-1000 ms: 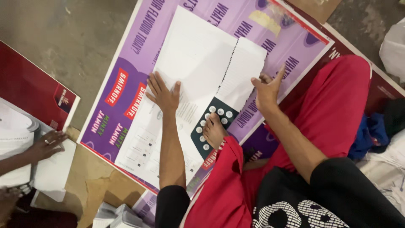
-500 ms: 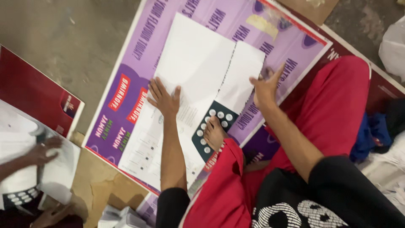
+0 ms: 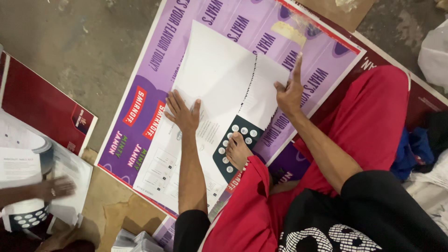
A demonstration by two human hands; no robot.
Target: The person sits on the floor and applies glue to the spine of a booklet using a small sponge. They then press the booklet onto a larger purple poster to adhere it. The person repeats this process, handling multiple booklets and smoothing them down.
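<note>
Head view: right hand [image 3: 290,95] has slid up the sheet's [image 3: 219,79] folded edge since a moment ago, fingers open and pressing, left hand [image 3: 183,113] still flat on it, sheet lying on the purple board [image 3: 140,88] under a foot [image 3: 238,151].

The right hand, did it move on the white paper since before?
Yes. The right hand has slid a little toward the perforated edge of the white sheet, and its forefinger now points straight up the purple board.
</note>
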